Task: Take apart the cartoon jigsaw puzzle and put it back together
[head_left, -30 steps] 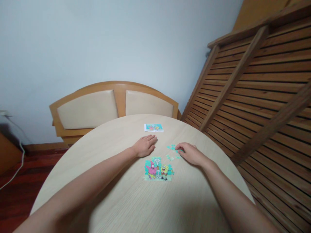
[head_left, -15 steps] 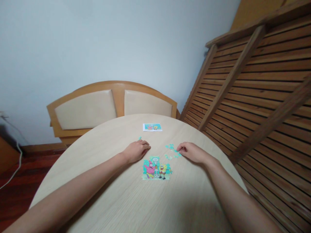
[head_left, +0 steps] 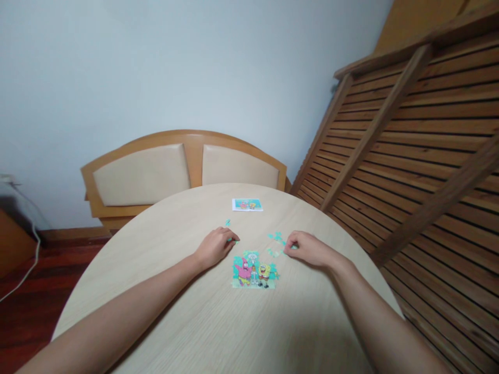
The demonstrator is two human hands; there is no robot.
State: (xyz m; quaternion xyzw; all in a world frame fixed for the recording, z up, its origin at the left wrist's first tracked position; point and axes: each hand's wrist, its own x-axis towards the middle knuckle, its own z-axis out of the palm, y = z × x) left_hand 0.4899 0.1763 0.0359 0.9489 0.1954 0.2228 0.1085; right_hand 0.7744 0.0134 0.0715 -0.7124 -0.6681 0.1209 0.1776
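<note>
A partly joined jigsaw puzzle (head_left: 254, 270) with a pink starfish, a grey-green figure and a yellow sponge character lies flat on the table. Up and left of it rests my left hand (head_left: 216, 246), its fingertips closed over a small green puzzle piece (head_left: 236, 241). Right of the puzzle, my right hand (head_left: 306, 245) is closed, thumb and finger pinched together at the edge of several loose green pieces (head_left: 276, 236). The fingers partly cover a puzzle piece there. Beyond my left hand lies another teal piece (head_left: 228, 222).
The round pale wooden table (head_left: 187, 327) carries a picture card (head_left: 248, 204) with the same characters near its far edge. Behind it stands a padded headboard (head_left: 142, 176) against the wall. A slatted wooden frame (head_left: 413, 150) leans at the right. A white cable (head_left: 37, 249) hangs at left.
My left fingers have curled in, and a green piece now shows under them. My right fingertips have dropped slightly toward the near side of the loose pieces. The view has shifted slightly.
</note>
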